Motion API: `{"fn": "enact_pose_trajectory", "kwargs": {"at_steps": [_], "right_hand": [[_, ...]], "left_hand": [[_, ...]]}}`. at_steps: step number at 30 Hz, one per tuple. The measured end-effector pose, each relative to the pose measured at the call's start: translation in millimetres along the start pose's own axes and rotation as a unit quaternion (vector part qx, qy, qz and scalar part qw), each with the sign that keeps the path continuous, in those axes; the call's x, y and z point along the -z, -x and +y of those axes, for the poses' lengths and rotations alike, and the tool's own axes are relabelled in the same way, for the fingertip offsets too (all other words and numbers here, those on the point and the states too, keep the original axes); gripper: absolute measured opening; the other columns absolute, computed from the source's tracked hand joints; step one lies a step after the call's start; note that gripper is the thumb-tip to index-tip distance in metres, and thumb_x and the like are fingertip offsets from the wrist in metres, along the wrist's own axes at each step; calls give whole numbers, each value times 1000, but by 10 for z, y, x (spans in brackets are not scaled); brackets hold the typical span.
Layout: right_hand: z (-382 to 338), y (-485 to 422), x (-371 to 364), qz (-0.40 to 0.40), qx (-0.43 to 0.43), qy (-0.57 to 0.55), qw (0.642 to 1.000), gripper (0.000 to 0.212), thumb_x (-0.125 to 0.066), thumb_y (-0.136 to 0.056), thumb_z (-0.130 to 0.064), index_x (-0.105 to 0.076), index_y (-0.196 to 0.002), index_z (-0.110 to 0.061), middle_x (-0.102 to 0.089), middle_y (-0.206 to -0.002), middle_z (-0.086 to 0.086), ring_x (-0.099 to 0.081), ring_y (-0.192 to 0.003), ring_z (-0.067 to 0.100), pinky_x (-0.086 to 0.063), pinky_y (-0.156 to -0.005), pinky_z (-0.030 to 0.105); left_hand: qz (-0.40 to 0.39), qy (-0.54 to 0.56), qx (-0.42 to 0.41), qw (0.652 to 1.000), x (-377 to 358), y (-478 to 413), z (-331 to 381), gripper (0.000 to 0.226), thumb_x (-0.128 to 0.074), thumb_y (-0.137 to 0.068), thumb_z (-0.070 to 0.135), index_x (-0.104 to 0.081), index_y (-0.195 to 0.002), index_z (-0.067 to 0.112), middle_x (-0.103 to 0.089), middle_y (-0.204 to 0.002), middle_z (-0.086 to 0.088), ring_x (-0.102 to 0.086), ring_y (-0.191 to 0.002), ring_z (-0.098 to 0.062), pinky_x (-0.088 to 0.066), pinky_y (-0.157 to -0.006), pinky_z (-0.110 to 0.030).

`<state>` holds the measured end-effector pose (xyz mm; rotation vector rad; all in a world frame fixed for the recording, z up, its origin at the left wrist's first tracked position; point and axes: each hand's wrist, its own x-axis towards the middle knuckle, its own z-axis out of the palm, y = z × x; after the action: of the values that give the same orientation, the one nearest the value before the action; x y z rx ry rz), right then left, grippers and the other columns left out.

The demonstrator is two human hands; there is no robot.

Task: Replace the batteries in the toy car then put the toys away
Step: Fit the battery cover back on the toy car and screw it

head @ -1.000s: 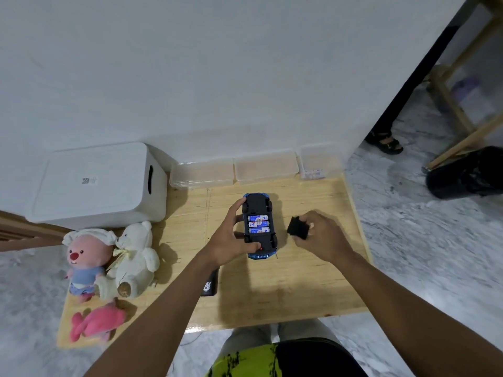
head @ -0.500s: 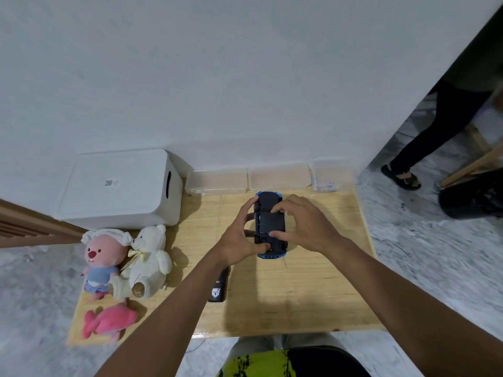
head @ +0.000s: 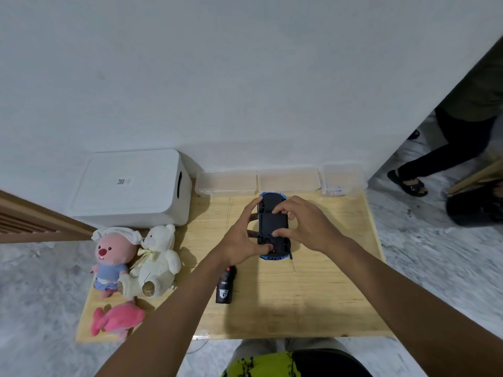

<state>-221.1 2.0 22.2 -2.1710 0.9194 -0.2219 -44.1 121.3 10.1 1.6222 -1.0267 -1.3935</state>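
A blue toy car (head: 272,227) lies upside down on the wooden table (head: 326,281), black underside up. The black battery cover sits over the compartment, so no batteries show. My left hand (head: 242,238) grips the car's left side, thumb near its rear end. My right hand (head: 304,227) rests on the car from the right, fingers pressing on the cover. A black remote control (head: 225,287) lies just under my left wrist. A thin screwdriver (head: 292,263) lies by the car's rear right corner.
A white lidded storage box (head: 130,189) stands at the back left. Three clear plastic containers (head: 287,180) line the wall. A pink plush (head: 115,261), a white teddy bear (head: 158,262) and a pink fish plush (head: 117,319) sit at the table's left. A person's legs (head: 435,159) stand at the right.
My right hand carried the black battery cover from beside the car onto the compartment, hiding the blue batteries. My left hand kept its hold on the car. The person at the right walked closer.
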Motion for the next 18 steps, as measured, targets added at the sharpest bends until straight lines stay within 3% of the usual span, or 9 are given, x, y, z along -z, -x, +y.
{"fn": "enact_pose_trajectory", "kwargs": {"at_steps": [3,7,11,15,18], "right_hand": [[-32,-32,-14,9,-18,-11,1000,47,-91,-68,-31,-70,-109,-28,-59,-104,-8,-51,-85,-10,-37,-75,6],[-88,-60,-22,30,-34,-2,999,39,-90,-70,-30,-74,-106,-28,-62,-100,-4,-58,-82,8,-48,-78,26],[-109,-63,-25,23,-28,1,999,39,-89,-72,-27,-74,-108,-26,-62,-101,-3,-55,-83,5,-47,-79,23],[-137,-58,-80,33,-27,20,999,33,-84,-78,-34,-73,-108,-27,-59,-101,-4,-58,-92,12,-53,-84,33],[-195,-48,-137,66,-45,41,996,28,-79,-82,-39,-72,-106,-28,-57,-101,-7,-57,-92,12,-48,-81,29]], "left_hand": [[-1,-1,0,1000,15,2,10,112,-85,-76,1,-25,-150,60,-50,-143,6,-71,-107,-21,-62,-90,-43],[-1,-2,-3,1000,41,8,12,111,-85,-76,1,-26,-150,59,-50,-142,6,-70,-106,-21,-63,-86,-40],[2,2,-2,1000,60,16,10,110,-85,-76,0,-27,-150,58,-51,-140,7,-71,-103,-19,-63,-86,-39],[9,15,2,1000,59,11,16,110,-84,-76,-2,-28,-151,56,-52,-140,5,-71,-105,-21,-63,-88,-42],[10,14,-1,1000,56,7,19,108,-83,-76,-1,-28,-150,56,-52,-140,5,-70,-104,-21,-62,-88,-42]]}}
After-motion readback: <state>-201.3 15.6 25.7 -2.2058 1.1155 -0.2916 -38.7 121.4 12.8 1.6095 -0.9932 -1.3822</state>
